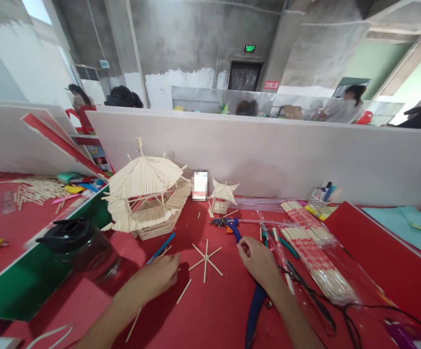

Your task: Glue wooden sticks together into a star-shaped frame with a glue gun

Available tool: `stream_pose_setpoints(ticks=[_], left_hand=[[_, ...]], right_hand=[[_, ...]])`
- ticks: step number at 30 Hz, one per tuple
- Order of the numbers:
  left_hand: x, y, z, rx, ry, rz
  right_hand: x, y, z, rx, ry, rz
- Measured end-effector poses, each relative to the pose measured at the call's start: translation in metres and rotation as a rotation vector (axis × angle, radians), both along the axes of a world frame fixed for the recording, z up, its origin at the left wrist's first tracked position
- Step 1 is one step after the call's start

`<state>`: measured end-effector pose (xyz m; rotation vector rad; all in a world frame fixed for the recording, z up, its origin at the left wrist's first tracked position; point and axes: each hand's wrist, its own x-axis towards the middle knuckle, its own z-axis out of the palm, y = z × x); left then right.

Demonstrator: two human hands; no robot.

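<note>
A star of several thin wooden sticks lies flat on the red table, between my hands. My left hand rests to its left, fingers curled, beside a blue pen-like stick; what it holds, if anything, is hidden. My right hand is to the star's right, its curled fingers at the handle of a blue glue gun; the grip is not clear. A loose stick lies below the star. Behind stand a large stick pavilion and a small one.
A dark-lidded bottle stands at left by a green board. Bagged stick bundles, black cables and a blue-handled tool lie at right. A white partition rises behind; people are beyond it.
</note>
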<state>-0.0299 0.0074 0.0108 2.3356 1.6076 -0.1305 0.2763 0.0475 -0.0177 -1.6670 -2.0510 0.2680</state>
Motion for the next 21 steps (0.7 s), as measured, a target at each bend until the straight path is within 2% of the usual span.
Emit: stream_pose_setpoints(ticks=[3, 7, 10, 17, 21], left_hand=[[-0.006, 0.006, 0.001, 0.016, -0.012, -0.052], [-0.009, 0.010, 0.004, 0.115, -0.094, -0.149], [-0.008, 0.010, 0.002, 0.146, -0.102, -0.158], [0.003, 0.010, -0.015, 0.263, -0.332, -0.099], [0.008, 0.009, -0.022, 0.279, -0.406, -0.062]], right_hand=[[0.006, -0.003, 0.015, -0.046, -0.099, -0.047], [0.022, -0.017, 0.040, -0.282, -0.336, -0.133], [0.033, -0.028, 0.050, -0.409, -0.429, -0.181], [0.034, -0.037, 0.048, -0.498, -0.443, -0.209], [0.028, -0.040, 0.043, -0.497, -0.398, -0.246]])
